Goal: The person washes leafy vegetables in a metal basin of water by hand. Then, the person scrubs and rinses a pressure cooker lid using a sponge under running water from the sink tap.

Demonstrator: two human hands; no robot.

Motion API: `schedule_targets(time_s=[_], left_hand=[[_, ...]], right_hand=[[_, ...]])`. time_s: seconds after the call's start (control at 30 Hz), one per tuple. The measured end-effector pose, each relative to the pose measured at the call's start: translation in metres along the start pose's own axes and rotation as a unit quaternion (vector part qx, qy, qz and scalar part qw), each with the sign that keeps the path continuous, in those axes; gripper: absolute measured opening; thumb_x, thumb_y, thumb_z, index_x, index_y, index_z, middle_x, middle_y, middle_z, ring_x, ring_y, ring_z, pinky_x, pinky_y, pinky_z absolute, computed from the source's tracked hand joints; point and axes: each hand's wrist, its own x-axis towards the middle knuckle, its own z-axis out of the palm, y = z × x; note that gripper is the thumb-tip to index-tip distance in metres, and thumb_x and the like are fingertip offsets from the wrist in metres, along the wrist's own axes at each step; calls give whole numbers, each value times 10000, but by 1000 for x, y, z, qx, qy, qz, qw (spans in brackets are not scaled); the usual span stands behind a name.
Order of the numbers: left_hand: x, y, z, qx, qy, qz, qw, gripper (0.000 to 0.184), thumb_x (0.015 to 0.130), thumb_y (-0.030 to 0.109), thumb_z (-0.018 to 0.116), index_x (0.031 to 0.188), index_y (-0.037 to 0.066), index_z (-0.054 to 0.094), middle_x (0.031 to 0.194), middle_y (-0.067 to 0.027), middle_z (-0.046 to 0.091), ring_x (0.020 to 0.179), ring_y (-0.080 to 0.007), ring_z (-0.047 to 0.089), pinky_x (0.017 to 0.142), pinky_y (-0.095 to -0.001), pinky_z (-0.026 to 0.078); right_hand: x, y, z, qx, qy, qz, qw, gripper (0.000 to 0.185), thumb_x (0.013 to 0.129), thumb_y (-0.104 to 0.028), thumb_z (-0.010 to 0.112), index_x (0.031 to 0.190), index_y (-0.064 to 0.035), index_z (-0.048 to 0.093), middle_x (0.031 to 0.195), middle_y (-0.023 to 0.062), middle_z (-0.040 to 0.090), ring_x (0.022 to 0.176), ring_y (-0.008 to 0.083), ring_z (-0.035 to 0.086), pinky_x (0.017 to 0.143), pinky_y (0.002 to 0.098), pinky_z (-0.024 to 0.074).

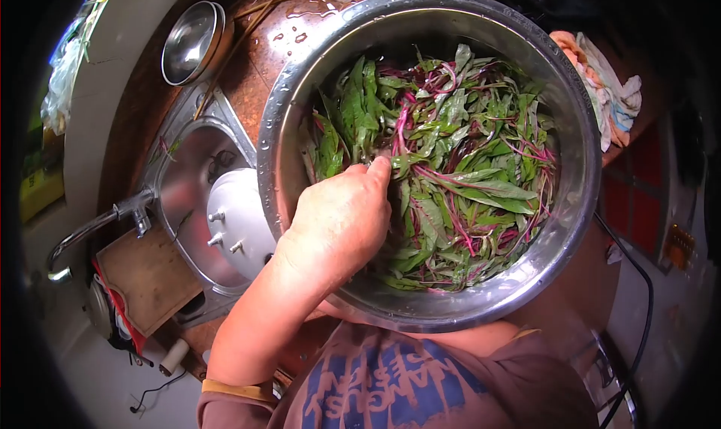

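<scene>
A large steel basin point(580, 204) holds a heap of wet leafy greens point(451, 166) with pink-red stems. Over the left part of the heap is my left hand point(345, 215), closed, thumb uppermost, with leaves and stems at its fingertips. Its curled fingers are partly hidden from above. My right forearm point(484, 335) lies along the basin's near side, between the rim and my shirt. The right hand itself is out of sight, behind or under the basin.
Left of the basin, a sink point(199, 151) holds a round white lid-like disc point(239, 219) with metal pegs. A faucet point(135, 204), cutting board point(146, 279) and stacked metal bowls point(191, 45) are nearby. A crumpled cloth point(608, 91) lies at the right; a black cable point(647, 301) hangs there.
</scene>
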Motion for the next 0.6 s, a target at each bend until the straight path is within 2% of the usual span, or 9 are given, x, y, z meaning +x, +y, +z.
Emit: schedule_targets(time_s=[0.07, 0.1, 0.23, 0.33, 0.37, 0.47, 0.6], left_hand=[[3, 2, -8, 14, -34, -12, 999, 357, 843, 87, 497, 1178, -32, 529, 915, -238, 648, 838, -391, 657, 740, -489, 529], [1, 4, -15, 4, -32, -3, 999, 403, 836, 80, 516, 1221, -36, 527, 915, -229, 647, 844, -389, 655, 738, -481, 525], [-14, 16, -33, -65, 70, 28, 995, 521, 790, -33, 568, 1305, 37, 537, 853, -221, 629, 751, -372, 628, 687, -458, 502], [-5, 20, -32, -57, 73, 35, 995, 507, 799, -13, 566, 1303, 31, 539, 842, -230, 626, 762, -378, 632, 692, -462, 501], [1, 18, -31, -24, 22, 23, 999, 504, 808, -1, 561, 1310, 29, 532, 833, -225, 631, 773, -382, 634, 697, -469, 501], [4, 15, -26, -4, 4, 12, 1000, 491, 816, 10, 558, 1306, 23, 532, 835, -225, 638, 782, -393, 635, 713, -472, 500], [-25, 3, -43, -174, 63, 50, 981, 487, 824, -14, 541, 1309, 27, 547, 880, -151, 631, 776, -232, 633, 721, -337, 506]], right_hand=[[1, 0, -2, 3, 0, -1, 1000, 550, 663, -148, 707, 1144, 18, 498, 973, 217, 568, 933, 336, 582, 826, 424, 461], [1, 1, -3, 4, -1, 0, 1000, 549, 664, -147, 707, 1144, 18, 497, 972, 216, 568, 932, 335, 582, 825, 423, 461], [2, 2, -6, 11, -1, 2, 1000, 547, 664, -143, 707, 1143, 16, 495, 969, 212, 568, 929, 328, 584, 820, 419, 462], [2, 2, -9, 13, -5, 5, 1000, 546, 665, -141, 706, 1142, 15, 493, 966, 209, 568, 927, 323, 584, 817, 416, 463], [2, 2, -9, 13, -7, 6, 1000, 545, 665, -140, 706, 1142, 15, 492, 966, 208, 568, 926, 321, 585, 816, 415, 464], [2, 3, -11, 9, -9, 8, 1000, 544, 665, -137, 706, 1141, 13, 490, 963, 205, 569, 924, 316, 586, 812, 412, 465], [3, 3, -10, 1, -18, 13, 1000, 542, 666, -134, 706, 1140, 12, 487, 960, 201, 569, 921, 309, 587, 808, 408, 466]])
